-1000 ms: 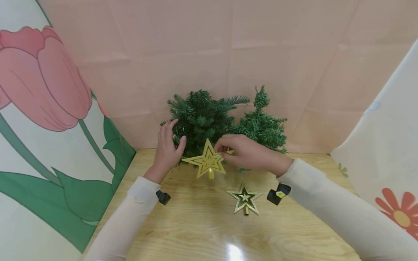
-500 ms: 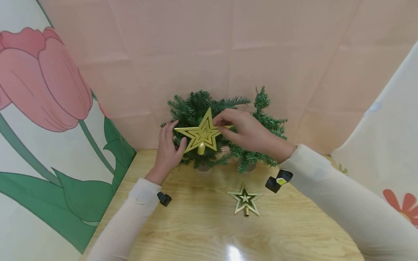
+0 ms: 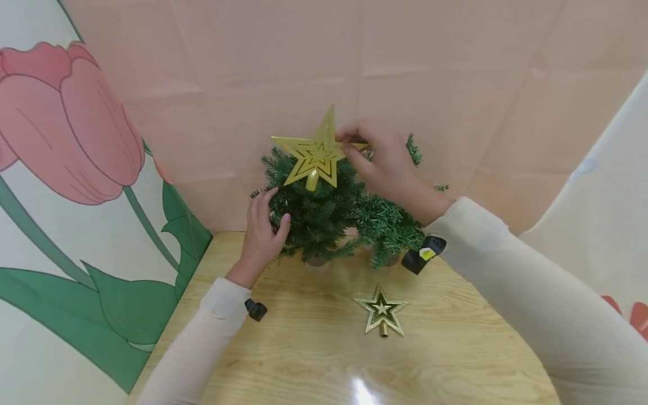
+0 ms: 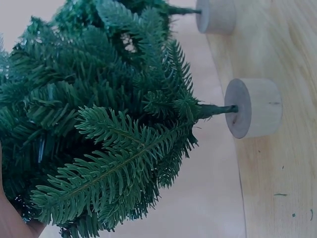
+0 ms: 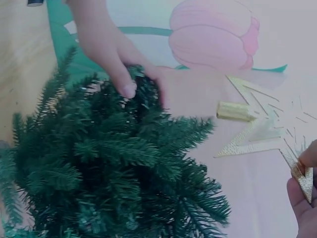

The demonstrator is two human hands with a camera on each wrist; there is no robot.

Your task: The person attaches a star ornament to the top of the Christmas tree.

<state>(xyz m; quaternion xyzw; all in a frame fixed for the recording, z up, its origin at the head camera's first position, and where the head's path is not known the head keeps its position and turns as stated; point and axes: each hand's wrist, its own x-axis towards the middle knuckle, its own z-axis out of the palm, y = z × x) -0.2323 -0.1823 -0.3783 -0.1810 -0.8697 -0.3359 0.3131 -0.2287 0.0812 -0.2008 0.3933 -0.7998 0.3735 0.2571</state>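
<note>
Wood-grain tabletop (image 3: pixel 283 349) under a flat gold star (image 3: pixel 382 309) and two round-based green trees (image 3: pixel 324 216) (image 3: pixel 387 225).

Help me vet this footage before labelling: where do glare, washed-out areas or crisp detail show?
Head view: white glare on the table, near the bottom edge. Left wrist view: front needles on the nearer tree look crisp. Right wrist view: the gold star looks washed out against the pale backdrop.

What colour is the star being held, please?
The star is gold, clearest in the head view.
</note>
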